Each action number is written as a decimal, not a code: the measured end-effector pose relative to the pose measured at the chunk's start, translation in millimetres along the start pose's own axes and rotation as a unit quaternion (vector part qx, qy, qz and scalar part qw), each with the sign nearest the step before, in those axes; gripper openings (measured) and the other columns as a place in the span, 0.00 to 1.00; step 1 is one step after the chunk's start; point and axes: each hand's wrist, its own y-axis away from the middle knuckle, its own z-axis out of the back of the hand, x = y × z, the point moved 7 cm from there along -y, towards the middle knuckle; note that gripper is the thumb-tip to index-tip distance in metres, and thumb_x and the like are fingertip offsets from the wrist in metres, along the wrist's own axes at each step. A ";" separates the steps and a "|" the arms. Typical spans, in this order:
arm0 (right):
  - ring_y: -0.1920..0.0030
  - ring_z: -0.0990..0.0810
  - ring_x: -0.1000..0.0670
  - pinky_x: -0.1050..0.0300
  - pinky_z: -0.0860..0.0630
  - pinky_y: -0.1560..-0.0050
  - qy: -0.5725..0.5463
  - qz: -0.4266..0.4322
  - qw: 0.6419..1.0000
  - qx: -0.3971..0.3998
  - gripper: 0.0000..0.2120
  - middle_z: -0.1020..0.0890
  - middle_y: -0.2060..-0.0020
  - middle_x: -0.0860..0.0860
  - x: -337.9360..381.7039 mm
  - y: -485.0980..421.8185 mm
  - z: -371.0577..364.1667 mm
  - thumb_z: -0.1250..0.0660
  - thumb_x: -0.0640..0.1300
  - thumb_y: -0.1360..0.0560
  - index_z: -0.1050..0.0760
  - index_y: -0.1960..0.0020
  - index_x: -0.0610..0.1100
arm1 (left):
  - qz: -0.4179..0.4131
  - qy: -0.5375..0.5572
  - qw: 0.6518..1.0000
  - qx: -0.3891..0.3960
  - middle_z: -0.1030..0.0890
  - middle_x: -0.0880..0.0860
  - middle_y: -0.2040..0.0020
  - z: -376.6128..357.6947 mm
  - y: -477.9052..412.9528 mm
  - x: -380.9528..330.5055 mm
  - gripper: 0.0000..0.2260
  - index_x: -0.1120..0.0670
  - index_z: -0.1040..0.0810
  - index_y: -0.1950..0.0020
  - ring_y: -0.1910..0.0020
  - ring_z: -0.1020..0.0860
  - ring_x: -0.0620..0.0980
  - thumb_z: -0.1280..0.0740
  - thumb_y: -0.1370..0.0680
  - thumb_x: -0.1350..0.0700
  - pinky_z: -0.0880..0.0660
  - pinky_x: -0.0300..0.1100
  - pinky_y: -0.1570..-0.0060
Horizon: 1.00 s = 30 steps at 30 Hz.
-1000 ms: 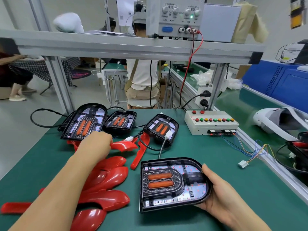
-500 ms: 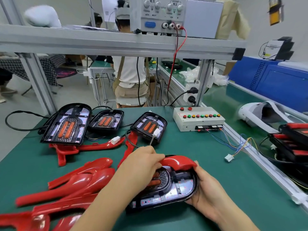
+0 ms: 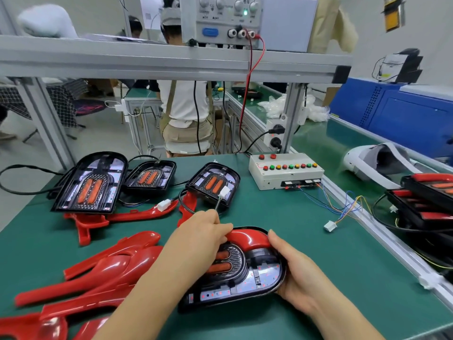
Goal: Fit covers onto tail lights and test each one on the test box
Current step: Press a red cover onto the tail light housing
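A black tail light (image 3: 247, 278) with two orange strips lies on the green mat in front of me. My right hand (image 3: 291, 271) grips its rounded right end. My left hand (image 3: 198, 239) holds a red cover (image 3: 250, 238) against the light's far edge, fingers curled over the cover's left part. Three more uncovered tail lights (image 3: 90, 185) stand in a row behind. Several loose red covers (image 3: 98, 271) lie at my left. The white test box (image 3: 285, 169) with coloured buttons sits at the back right, its loose white plug (image 3: 329, 226) on the mat.
Finished tail lights (image 3: 426, 197) are stacked at the right edge beside a white headset (image 3: 375, 163). A power supply (image 3: 220, 20) stands on the shelf overhead with red and black leads hanging down. Someone sits at the bench behind.
My left hand picked a red cover from the pile at the left and brought it onto the tail light held by my right hand. The view has shifted right.
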 end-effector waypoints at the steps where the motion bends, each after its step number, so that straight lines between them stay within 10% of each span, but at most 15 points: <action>1: 0.46 0.18 0.38 0.41 0.23 0.43 0.011 0.014 1.000 -0.003 0.25 0.17 0.46 0.38 1.8 0.0 0.0 0.31 0.53 0.31 0.21 0.40 0.39 | -0.019 -0.021 0.999 -0.027 0.25 0.54 0.49 3.6 0.9 -1.8 0.09 0.55 0.21 0.42 0.50 0.26 0.52 0.38 0.20 0.58 0.28 0.38 0.55; 5: 0.48 0.17 0.39 0.40 0.25 0.41 0.046 0.059 0.997 -0.018 0.24 0.16 0.48 0.39 6.6 -1.3 1.3 0.31 0.54 0.31 0.21 0.42 0.39 | -0.009 0.006 1.000 -0.010 0.29 0.45 0.54 1.0 3.2 8.5 0.10 0.43 0.19 0.43 0.49 0.32 0.45 0.37 0.20 0.50 0.34 0.38 0.47; 8: 0.49 0.18 0.40 0.39 0.27 0.38 0.053 0.075 0.996 -0.016 0.23 0.17 0.48 0.38 7.5 -1.9 1.7 0.31 0.54 0.32 0.21 0.43 0.39 | 0.070 0.163 0.983 0.045 0.30 0.41 0.53 -1.1 -6.9 21.8 0.13 0.39 0.24 0.65 0.48 0.31 0.42 0.39 0.20 0.48 0.36 0.36 0.45; 16: 0.52 0.16 0.42 0.43 0.24 0.43 0.051 0.090 0.995 0.003 0.15 0.16 0.50 0.39 11.2 -5.6 0.7 0.31 0.52 0.33 0.16 0.52 0.44 | 0.113 0.020 0.950 0.291 0.24 0.58 0.39 -26.7 -27.5 29.0 0.19 0.54 0.27 0.47 0.41 0.26 0.55 0.52 0.17 0.45 0.34 0.44 0.41; 25: 0.52 0.17 0.40 0.46 0.22 0.48 0.016 0.026 0.999 -0.019 0.24 0.17 0.48 0.37 9.1 -8.7 3.9 0.31 0.48 0.34 0.21 0.42 0.36 | 0.169 0.124 0.956 0.206 0.19 0.50 0.56 -40.2 -21.4 40.3 0.29 0.49 0.24 0.68 0.54 0.23 0.47 0.52 0.30 0.28 0.30 0.43 0.49; 30: 0.49 0.17 0.36 0.42 0.23 0.42 0.014 -0.017 0.999 -0.031 0.23 0.17 0.49 0.36 6.6 -9.7 3.6 0.34 0.53 0.26 0.20 0.44 0.35 | 0.124 0.127 0.960 0.216 0.24 0.53 0.61 -36.0 -23.3 33.9 0.21 0.47 0.31 0.67 0.61 0.26 0.48 0.50 0.23 0.35 0.29 0.48 0.48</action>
